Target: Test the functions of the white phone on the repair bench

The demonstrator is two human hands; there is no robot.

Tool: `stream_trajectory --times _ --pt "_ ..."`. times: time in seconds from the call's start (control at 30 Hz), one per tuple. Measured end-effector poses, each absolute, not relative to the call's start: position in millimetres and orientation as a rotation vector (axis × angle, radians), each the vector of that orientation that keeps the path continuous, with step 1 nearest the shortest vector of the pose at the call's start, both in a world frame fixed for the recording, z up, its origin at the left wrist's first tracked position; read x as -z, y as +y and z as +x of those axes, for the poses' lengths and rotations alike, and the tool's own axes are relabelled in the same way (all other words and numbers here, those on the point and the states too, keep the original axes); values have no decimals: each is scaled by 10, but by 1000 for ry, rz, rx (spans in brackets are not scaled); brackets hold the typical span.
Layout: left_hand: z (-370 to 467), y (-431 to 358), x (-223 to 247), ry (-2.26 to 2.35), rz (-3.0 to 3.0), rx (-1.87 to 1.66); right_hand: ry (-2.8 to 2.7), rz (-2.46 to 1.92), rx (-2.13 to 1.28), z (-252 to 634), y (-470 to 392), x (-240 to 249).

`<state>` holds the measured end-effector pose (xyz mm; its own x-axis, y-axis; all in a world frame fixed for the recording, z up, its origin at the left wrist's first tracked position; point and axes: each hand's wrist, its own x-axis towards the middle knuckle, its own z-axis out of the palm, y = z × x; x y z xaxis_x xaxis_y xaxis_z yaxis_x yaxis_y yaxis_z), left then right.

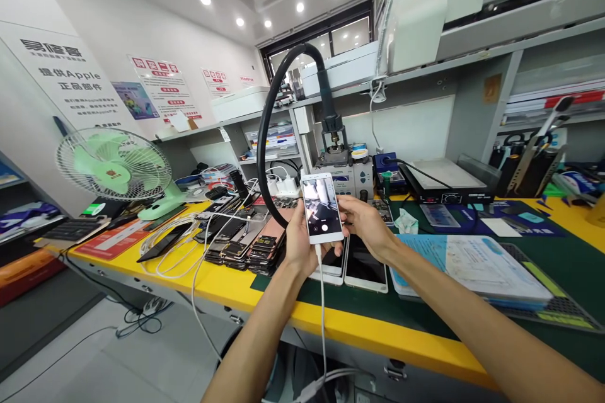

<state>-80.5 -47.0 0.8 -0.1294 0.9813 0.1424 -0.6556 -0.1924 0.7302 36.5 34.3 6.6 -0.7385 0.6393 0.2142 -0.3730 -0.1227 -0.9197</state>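
A white smartphone (322, 208) is held upright above the bench, its screen lit with a camera picture and a round shutter button. My left hand (299, 242) wraps round its left edge and back, the thumb along the side. On the other edge, the curled fingers of my right hand (366, 223) grip the phone; some fingertips are hidden behind it. A white charging cable (322, 302) is plugged into the bottom and hangs over the bench's front. Below the hands, another white phone (366, 264) lies face up on the green mat.
Stacks of phone parts (265, 242) and looped white cables (170, 239) lie to the left, near a green fan (113, 167). A black hose (267, 113) arches behind the phone from a soldering station (347, 179). Blue-and-white packets (467, 267) lie at right.
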Motion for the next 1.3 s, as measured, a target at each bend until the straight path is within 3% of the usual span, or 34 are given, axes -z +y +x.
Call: stream_trajectory --times 0.17,0.4,0.5,0.7,1.0,1.3 --pt "-864 -426 25 563 696 -1546 -1582 -372 -1892 378 335 -93" --pt "-826 -336 39 550 624 -1422 -1895 -533 -875 400 523 21" --pt "-789 -289 38 618 551 -1413 -1968 -621 -743 436 603 44" --pt "-725 -134 -12 759 495 -1374 -1731 -660 -881 439 673 12" --pt "-687 264 -114 598 585 -1289 -1204 -745 -1697 501 721 -110" --pt "-812 211 18 514 571 -1268 -1360 -812 -1739 501 626 -160"
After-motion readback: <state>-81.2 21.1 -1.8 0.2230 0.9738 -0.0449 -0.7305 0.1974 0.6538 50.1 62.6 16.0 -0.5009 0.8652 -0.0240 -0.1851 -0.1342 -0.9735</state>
